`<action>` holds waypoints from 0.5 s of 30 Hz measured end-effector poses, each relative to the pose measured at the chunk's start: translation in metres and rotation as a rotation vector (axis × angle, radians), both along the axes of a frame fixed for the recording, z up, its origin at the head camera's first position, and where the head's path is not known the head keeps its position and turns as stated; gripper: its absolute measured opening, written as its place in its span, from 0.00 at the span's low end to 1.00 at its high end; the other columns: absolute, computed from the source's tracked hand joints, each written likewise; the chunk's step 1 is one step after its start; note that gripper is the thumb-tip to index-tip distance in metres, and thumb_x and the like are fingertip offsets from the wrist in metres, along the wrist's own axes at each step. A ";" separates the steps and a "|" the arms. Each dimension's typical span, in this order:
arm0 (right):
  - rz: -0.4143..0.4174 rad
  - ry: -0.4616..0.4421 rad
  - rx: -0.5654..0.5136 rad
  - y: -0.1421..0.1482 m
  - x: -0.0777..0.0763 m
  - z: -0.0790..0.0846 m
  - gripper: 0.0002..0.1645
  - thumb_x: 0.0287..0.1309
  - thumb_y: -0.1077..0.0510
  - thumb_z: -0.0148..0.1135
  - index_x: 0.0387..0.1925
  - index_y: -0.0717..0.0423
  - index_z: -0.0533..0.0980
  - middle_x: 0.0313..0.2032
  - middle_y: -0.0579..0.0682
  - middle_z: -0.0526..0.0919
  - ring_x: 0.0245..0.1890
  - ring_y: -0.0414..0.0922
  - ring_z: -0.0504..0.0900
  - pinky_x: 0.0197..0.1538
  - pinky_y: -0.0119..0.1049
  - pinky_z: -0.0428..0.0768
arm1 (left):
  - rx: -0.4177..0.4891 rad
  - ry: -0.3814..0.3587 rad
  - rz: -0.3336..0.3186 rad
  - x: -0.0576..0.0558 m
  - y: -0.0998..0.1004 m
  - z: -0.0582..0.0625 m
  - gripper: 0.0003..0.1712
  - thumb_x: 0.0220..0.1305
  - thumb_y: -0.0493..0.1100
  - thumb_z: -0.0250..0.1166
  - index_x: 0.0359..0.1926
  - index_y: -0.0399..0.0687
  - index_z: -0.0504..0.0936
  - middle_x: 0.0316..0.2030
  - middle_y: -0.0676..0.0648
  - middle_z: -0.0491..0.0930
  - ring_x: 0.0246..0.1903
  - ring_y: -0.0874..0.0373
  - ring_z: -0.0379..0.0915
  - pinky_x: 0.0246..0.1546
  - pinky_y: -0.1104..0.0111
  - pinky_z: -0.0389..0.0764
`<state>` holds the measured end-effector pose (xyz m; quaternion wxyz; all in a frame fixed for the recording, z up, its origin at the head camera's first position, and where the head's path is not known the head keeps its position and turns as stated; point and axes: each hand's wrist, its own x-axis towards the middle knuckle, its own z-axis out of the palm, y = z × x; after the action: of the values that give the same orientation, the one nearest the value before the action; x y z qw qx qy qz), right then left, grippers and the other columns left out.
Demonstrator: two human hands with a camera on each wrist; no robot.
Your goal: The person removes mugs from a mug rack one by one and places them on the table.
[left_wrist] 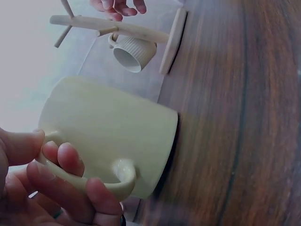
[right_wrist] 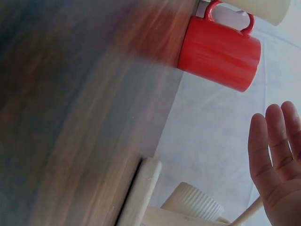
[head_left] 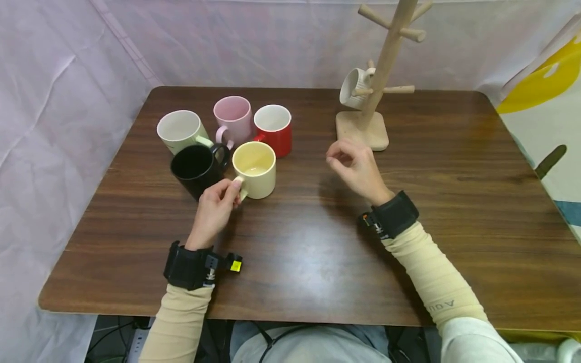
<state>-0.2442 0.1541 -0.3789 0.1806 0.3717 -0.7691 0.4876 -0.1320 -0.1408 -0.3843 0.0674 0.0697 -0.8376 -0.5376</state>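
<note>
My left hand [head_left: 211, 214] pinches the handle of a pale yellow mug [head_left: 260, 176]. In the left wrist view the thumb presses on the handle [left_wrist: 123, 181] and fingers curl through and under it. The mug stands upright, its base at or very near the tabletop. A black mug [head_left: 192, 169] is just left of it, and a red mug [head_left: 279, 136] with a white inside is behind it. My right hand [head_left: 358, 169] hovers in front of the wooden mug stand [head_left: 386, 65], holding nothing; the right wrist view shows its fingers [right_wrist: 277, 139] fairly straight.
A pale green mug [head_left: 181, 128] and a pink mug [head_left: 233, 116] stand at the back left. One white ribbed mug [head_left: 356, 88] hangs tilted on a low peg of the stand, whose square base [head_left: 374, 133] rests near the brown table's [head_left: 454, 201] back edge.
</note>
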 end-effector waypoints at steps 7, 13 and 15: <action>0.002 -0.007 0.006 -0.001 0.000 0.000 0.07 0.54 0.77 0.63 0.30 0.65 0.80 0.31 0.53 0.83 0.32 0.42 0.78 0.39 0.27 0.77 | 0.072 -0.001 0.046 -0.001 -0.002 -0.002 0.21 0.78 0.44 0.56 0.31 0.30 0.76 0.25 0.46 0.74 0.27 0.60 0.69 0.30 0.74 0.72; 0.013 -0.019 0.003 -0.003 0.000 -0.001 0.06 0.55 0.76 0.63 0.30 0.66 0.80 0.31 0.54 0.83 0.32 0.43 0.78 0.39 0.28 0.77 | 0.126 -0.011 0.033 -0.004 -0.003 -0.002 0.21 0.78 0.43 0.55 0.33 0.28 0.76 0.24 0.48 0.74 0.23 0.63 0.68 0.27 0.74 0.72; 0.017 -0.017 0.004 -0.004 0.001 -0.002 0.06 0.55 0.76 0.63 0.31 0.66 0.80 0.31 0.54 0.83 0.33 0.43 0.78 0.39 0.28 0.77 | 0.104 -0.010 0.040 -0.004 -0.002 -0.001 0.20 0.78 0.44 0.56 0.33 0.29 0.77 0.24 0.49 0.75 0.21 0.63 0.67 0.25 0.74 0.71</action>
<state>-0.2436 0.1500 -0.3805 0.1694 0.3743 -0.7684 0.4907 -0.1362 -0.1433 -0.3852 0.0701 0.0928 -0.8073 -0.5786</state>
